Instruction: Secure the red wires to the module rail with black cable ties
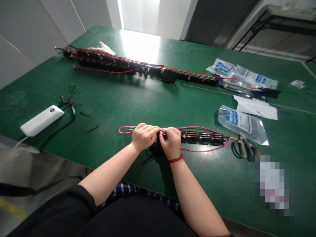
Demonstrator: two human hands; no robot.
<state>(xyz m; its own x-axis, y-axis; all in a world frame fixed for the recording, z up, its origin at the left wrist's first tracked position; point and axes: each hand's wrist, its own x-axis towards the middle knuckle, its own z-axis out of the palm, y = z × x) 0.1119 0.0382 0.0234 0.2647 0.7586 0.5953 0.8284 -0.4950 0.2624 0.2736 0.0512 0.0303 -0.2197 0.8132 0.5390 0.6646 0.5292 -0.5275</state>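
In front of me on the green table lies a long black strip with thin copper-coloured wires along it. A red wire loops around the strip and past both its ends. My left hand is closed over the strip's left part, its fingertips meeting those of the other hand. My right hand, above a red bead bracelet, is closed in a pinch near the strip's middle. The red wire runs into the fingertips of both hands, where the exact grip is partly hidden. Black ties lie just below the hands.
A longer wired assembly stretches across the table's far side. Scissors lie at the strip's right end, near plastic bags and white paper. To the left are a white power bank and scattered black ties.
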